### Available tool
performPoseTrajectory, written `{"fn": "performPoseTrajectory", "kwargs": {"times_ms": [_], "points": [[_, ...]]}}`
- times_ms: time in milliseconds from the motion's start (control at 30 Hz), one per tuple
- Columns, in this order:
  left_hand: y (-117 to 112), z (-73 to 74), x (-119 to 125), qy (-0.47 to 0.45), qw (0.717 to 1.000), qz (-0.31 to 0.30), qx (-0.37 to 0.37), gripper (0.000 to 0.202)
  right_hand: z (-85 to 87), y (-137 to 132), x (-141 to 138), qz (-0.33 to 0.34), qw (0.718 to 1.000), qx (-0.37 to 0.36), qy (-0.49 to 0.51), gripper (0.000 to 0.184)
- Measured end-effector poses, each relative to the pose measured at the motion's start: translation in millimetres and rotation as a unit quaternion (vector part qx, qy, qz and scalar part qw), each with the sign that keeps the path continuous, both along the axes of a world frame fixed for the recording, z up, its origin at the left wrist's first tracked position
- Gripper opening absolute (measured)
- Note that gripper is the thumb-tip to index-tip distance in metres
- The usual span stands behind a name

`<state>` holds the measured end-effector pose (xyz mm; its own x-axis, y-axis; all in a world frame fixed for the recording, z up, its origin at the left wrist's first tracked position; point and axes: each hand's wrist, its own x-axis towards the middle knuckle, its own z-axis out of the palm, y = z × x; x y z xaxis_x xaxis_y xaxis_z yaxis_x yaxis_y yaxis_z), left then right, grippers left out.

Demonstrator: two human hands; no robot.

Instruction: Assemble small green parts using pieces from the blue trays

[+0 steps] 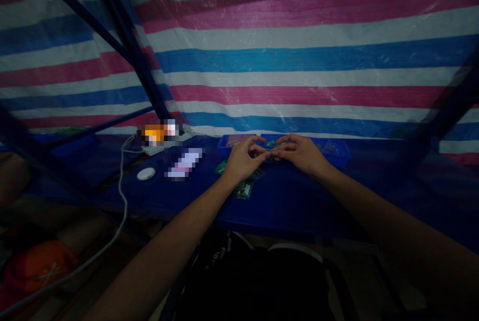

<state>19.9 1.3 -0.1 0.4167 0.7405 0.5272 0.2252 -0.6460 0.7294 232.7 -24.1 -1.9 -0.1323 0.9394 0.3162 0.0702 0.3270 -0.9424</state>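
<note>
My left hand (243, 158) and my right hand (301, 153) meet over the dark blue table (292, 201), fingertips pinched together on a small item I cannot make out. They hover just in front of a shallow blue tray (339, 154) that holds small greenish parts. Under my left wrist lie small green circuit boards (244, 190), and another green piece (221, 166) lies to the left of my left hand.
A white cable (121, 186) runs from a white power strip (157, 149) off the table's left edge. A small white round object (145, 173) sits beside it. A striped tarp (299, 62) hangs behind. Dark blue poles (123, 37) cross at left. Orange cloth (37, 266) lies low at left.
</note>
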Motion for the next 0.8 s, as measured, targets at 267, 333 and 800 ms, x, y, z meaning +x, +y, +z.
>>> {"fn": "performPoseTrajectory", "kwargs": {"times_ms": [267, 333, 800], "points": [[3.0, 0.5, 0.7, -0.009, 0.995, 0.074, 0.068, 0.041, -7.6, 8.9, 2.3, -0.052, 0.998, 0.015, -0.012, 0.033], [1.8, 1.9, -0.4, 0.0, 0.994, 0.081, 0.073, 0.029, -7.2, 9.3, 3.6, -0.074, 0.997, 0.033, -0.014, 0.033], [0.0, -4.7, 1.2, 0.026, 0.999, -0.031, -0.013, 0.032, 7.3, -15.1, -10.0, -0.105, 0.953, 0.222, -0.178, 0.024]]}}
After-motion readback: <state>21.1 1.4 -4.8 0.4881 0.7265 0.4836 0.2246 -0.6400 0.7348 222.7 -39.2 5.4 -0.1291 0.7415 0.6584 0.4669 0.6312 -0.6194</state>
